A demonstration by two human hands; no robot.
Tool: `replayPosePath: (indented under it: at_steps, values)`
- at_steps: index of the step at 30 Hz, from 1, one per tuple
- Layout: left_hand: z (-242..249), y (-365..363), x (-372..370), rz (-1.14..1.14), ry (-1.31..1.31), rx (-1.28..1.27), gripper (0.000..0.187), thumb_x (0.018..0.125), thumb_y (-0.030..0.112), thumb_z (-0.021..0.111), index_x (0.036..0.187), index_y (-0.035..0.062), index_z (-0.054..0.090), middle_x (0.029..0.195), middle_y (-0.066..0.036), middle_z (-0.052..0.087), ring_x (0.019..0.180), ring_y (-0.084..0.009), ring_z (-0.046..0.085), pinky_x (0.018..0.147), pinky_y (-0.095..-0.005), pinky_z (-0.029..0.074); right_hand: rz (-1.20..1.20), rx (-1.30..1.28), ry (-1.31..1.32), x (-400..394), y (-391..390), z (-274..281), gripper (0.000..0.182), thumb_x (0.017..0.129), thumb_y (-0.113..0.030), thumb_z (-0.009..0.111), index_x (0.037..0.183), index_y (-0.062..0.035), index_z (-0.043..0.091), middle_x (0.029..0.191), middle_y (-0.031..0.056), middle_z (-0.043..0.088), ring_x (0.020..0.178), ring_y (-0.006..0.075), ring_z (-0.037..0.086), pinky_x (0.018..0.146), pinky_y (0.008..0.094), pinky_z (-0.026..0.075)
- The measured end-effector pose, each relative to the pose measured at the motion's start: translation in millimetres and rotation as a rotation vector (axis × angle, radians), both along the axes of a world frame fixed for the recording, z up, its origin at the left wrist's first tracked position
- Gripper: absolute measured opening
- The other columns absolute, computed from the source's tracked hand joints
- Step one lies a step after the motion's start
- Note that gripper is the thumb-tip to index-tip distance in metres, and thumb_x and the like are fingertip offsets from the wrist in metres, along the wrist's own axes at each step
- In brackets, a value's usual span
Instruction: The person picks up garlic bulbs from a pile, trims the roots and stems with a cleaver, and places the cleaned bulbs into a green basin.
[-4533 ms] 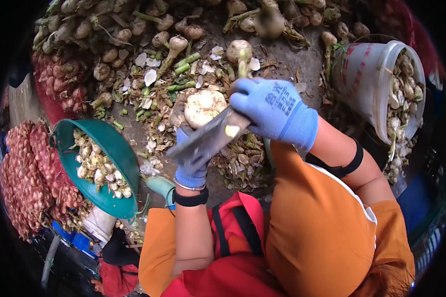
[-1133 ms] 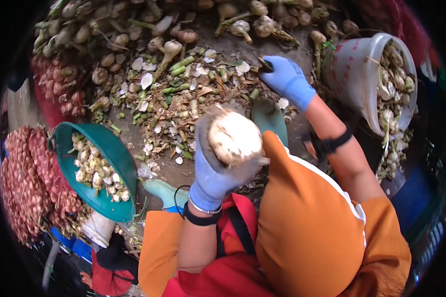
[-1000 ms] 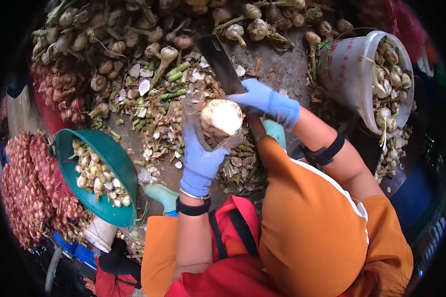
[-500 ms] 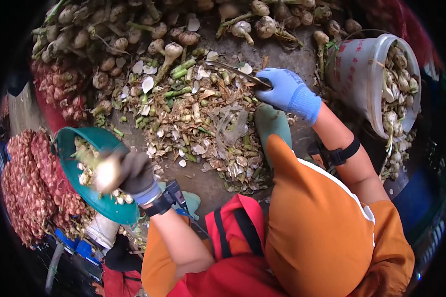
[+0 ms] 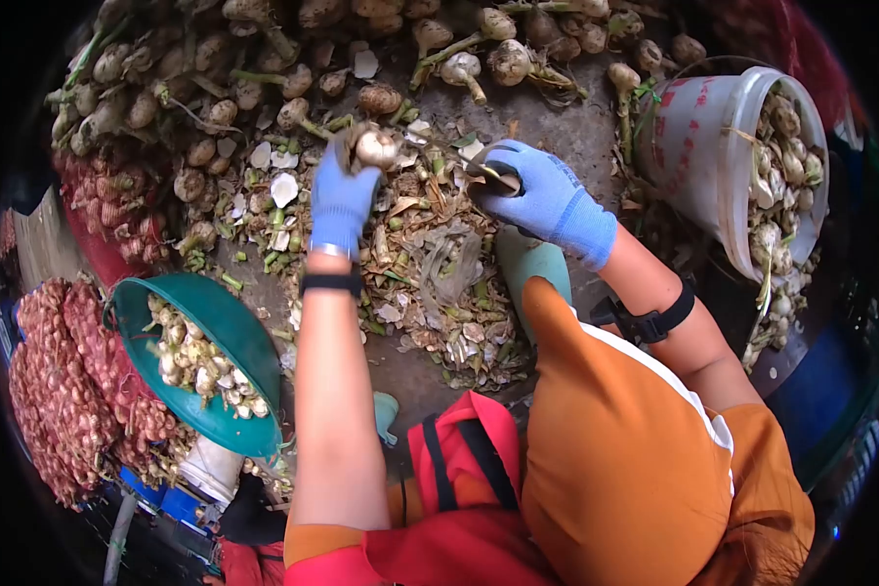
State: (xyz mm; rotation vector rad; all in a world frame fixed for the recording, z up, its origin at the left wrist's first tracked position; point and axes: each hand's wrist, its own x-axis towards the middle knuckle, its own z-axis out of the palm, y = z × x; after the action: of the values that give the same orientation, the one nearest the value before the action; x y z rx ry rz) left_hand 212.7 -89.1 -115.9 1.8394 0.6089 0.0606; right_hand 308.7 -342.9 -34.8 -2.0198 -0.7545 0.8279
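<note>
Concrete-looking floor, littered with trimmings: cut stem bits, pale husks, a crumpled scrap of clear plastic. Uncut bulbs heaped along the far edge. Both my hands gloved, blue backs. Left hand reaches out over the near side of that heap, thumb and fingers closed around one garlic bulb; fingers sit behind it, thumb below, bulb's pale face exposed. Slight blur there, can't tell which fingertips carry the load. Right hand is curled tight, fingers wrapped and clamped on the knife. Blade is almost edge-on to me, running out toward the left over the trimmings; exact tip position hard to read. Hands are near each other, knife and bulb apart. Teal boot just below my right hand. Off left: green basin, tilted, trimmed bulbs inside. Red net sacks, full, beside it. Off right: white bucket with red lettering, tipped over, more bulbs at its mouth and spilling past the rim.
</note>
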Motion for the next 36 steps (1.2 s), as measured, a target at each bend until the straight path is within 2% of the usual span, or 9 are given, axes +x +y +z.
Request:
replayPosePath:
  at_steps: [4, 14, 17, 19, 23, 25, 27, 30, 36]
  values:
    - [80, -49, -43, 0.173, -0.005, -0.573, 0.061, 0.075, -0.009, 0.044, 0.136, -0.0029, 0.043, 0.124, -0.01, 0.056, 0.108, -0.0181, 0.058, 0.092, -0.028, 0.05, 0.032, -0.04, -0.098, -5, 5, 8, 0.025, 0.08, -0.025, 0.069, 0.095, -0.0056, 0.062, 0.101, 0.0133, 0.061, 0.091, 0.0346, 0.062, 0.077, 0.0401, 0.051]
    - [101, -97, -76, 0.064, -0.191, 0.173, 0.065, 0.072, 0.009, 0.079, 0.127, 0.0025, 0.045, 0.11, -0.011, 0.059, 0.096, -0.0192, 0.061, 0.083, -0.0301, 0.052, 0.383, -0.03, -0.413, -17, 14, 36, 0.03, 0.074, -0.022, 0.069, 0.1, -0.0134, 0.06, 0.099, 0.0106, 0.058, 0.091, 0.0291, 0.065, 0.071, 0.0434, 0.054]
    - [133, -102, -81, 0.288, 0.041, -0.257, 0.064, 0.072, 0.007, 0.081, 0.125, 0.0003, 0.045, 0.111, -0.011, 0.06, 0.097, -0.0201, 0.062, 0.084, -0.0313, 0.053, 0.358, 0.0, -0.41, -10, 19, 20, 0.028, 0.075, -0.027, 0.067, 0.099, -0.0133, 0.062, 0.096, 0.0109, 0.063, 0.087, 0.0297, 0.066, 0.072, 0.0425, 0.055]
    - [166, -111, -71, 0.105, -0.01, -0.146, 0.066, 0.069, 0.007, 0.083, 0.123, 0.001, 0.046, 0.11, -0.009, 0.059, 0.098, -0.0176, 0.061, 0.086, -0.0297, 0.052, 0.217, -0.478, -0.113, 7, 19, -16, 0.019, 0.073, -0.016, 0.065, 0.09, -0.0065, 0.061, 0.084, 0.0131, 0.066, 0.081, 0.0335, 0.066, 0.071, 0.0413, 0.053]
    - [152, -108, -77, 0.197, -0.147, -0.263, 0.071, 0.067, 0.007, 0.085, 0.125, 0.0021, 0.045, 0.116, -0.009, 0.056, 0.1, -0.0178, 0.06, 0.088, -0.0301, 0.051, -0.024, -0.154, 0.57, 5, 12, -15, 0.026, 0.082, -0.026, 0.063, 0.093, -0.0022, 0.064, 0.065, 0.003, 0.059, 0.055, 0.0075, 0.057, 0.051, 0.028, 0.048]
    - [139, -101, -76, 0.193, -0.087, -0.269, 0.074, 0.068, 0.014, 0.088, 0.127, 0.0025, 0.044, 0.117, -0.01, 0.056, 0.101, -0.0181, 0.06, 0.09, -0.0306, 0.051, 0.041, -0.149, 0.726, -5, 31, 40, 0.023, 0.081, -0.024, 0.064, 0.091, -0.0034, 0.063, 0.07, 0.0063, 0.062, 0.061, 0.0153, 0.063, 0.055, 0.0334, 0.05]
    - [133, -97, -79, 0.41, 0.062, -0.379, 0.078, 0.069, 0.018, 0.087, 0.131, 0.0026, 0.043, 0.12, -0.011, 0.056, 0.105, -0.0196, 0.059, 0.091, -0.0315, 0.051, 0.246, 0.109, -0.24, -24, 43, 26, 0.02, 0.078, -0.024, 0.066, 0.087, -0.0062, 0.062, 0.079, 0.0105, 0.062, 0.074, 0.0263, 0.066, 0.063, 0.0391, 0.052]
    - [104, -79, -100, -0.032, 0.009, 0.359, 0.074, 0.077, 0.016, 0.079, 0.138, 0.0028, 0.04, 0.126, -0.015, 0.057, 0.111, -0.0224, 0.06, 0.093, -0.0341, 0.051, 0.449, 0.021, -0.297, -35, 40, 41, 0.024, 0.075, -0.024, 0.067, 0.093, -0.0104, 0.06, 0.093, 0.0117, 0.058, 0.085, 0.0327, 0.064, 0.068, 0.0432, 0.052]
    - [153, -90, -82, 0.438, 0.057, -0.516, 0.072, 0.073, 0.011, 0.083, 0.131, -0.0002, 0.043, 0.102, -0.009, 0.065, 0.084, -0.0206, 0.066, 0.078, -0.0309, 0.055, 0.424, -0.151, -0.356, -16, 46, 17, 0.023, 0.077, -0.025, 0.062, 0.097, -0.0141, 0.062, 0.096, 0.011, 0.062, 0.087, 0.0321, 0.067, 0.072, 0.046, 0.054]
